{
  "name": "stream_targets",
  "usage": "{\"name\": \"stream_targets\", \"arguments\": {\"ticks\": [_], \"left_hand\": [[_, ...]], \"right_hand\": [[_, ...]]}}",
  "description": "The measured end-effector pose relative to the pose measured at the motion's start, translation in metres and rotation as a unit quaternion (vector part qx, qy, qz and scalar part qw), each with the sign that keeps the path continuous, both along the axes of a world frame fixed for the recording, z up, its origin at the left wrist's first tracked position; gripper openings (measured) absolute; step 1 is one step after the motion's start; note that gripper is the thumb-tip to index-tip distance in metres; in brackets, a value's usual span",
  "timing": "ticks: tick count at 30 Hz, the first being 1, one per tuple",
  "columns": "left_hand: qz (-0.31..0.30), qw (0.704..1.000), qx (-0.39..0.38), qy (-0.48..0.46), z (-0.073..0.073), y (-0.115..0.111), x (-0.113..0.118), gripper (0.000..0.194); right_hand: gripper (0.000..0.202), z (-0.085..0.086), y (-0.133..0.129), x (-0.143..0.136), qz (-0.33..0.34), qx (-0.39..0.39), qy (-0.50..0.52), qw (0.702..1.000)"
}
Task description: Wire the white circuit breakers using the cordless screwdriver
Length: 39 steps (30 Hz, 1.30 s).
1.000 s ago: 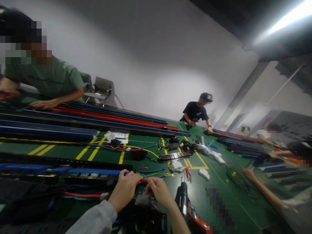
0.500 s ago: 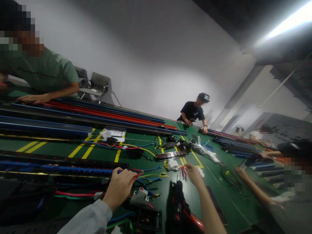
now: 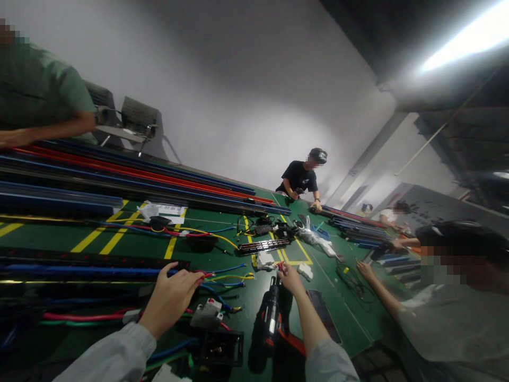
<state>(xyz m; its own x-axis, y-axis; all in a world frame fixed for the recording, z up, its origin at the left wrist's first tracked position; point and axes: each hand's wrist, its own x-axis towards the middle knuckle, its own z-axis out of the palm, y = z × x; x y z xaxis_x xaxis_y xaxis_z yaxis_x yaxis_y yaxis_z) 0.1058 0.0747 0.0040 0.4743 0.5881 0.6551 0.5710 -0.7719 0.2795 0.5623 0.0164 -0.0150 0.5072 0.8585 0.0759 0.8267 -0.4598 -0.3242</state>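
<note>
My left hand [image 3: 173,292] is closed, its fingertips pinching a red wire [image 3: 205,275] at the end of a dark rail. Blue wires [image 3: 225,285] and a yellow-green wire [image 3: 234,277] fan out beside it. My right hand [image 3: 292,278] is also closed, on short red wires [image 3: 281,267] just past the tip of a black and orange power drill [image 3: 271,318], which lies on the table. A grey-white breaker-like block [image 3: 207,314] sits below my left hand. A black square housing [image 3: 220,347] stands nearer to me.
Long blue and red rails [image 3: 159,180] lie across the green table [image 3: 330,286]. White blocks [image 3: 264,260], a metal strip [image 3: 264,245] and a plastic bag [image 3: 316,240] lie farther back. A dark flat panel [image 3: 324,313] is right of my forearm. Co-workers stand left, behind and right.
My view has swung to the right, so things sit farther left. My right hand has drawn back toward the drill tip with the red wires. My left hand still grips its wire.
</note>
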Motion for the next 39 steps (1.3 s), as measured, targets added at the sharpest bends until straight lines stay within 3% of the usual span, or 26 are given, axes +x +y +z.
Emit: {"name": "stream_targets", "arguments": {"ticks": [5,12,18,25,31,35,39], "left_hand": [[-0.01,1.0,-0.004,0.015,-0.004,0.0,0.0,0.026],[-0.049,0.999,-0.02,0.009,-0.012,0.003,0.003,0.026],[-0.07,0.997,-0.03,0.022,-0.011,0.004,0.004,0.027],[-0.068,0.997,-0.018,0.027,-0.006,0.002,0.004,0.028],[-0.059,0.997,-0.025,0.035,-0.009,-0.002,0.006,0.03],[-0.068,0.996,-0.049,0.004,-0.011,-0.003,0.006,0.031],[-0.078,0.994,-0.073,-0.033,-0.01,-0.003,0.008,0.028]], "right_hand": [[0.067,0.001,0.005,-0.008,0.017,-0.004,-0.038,0.999],[0.058,0.013,0.032,-0.027,0.106,0.007,-0.038,0.994],[0.068,0.014,0.054,-0.053,0.114,0.007,-0.027,0.993],[0.066,0.02,0.048,-0.068,0.118,0.015,0.005,0.993],[0.035,0.029,0.037,-0.076,0.114,0.087,0.09,0.986],[0.042,0.037,0.031,-0.09,0.117,0.142,0.202,0.962],[0.054,0.043,0.014,-0.121,0.129,0.167,0.333,0.919]]}}
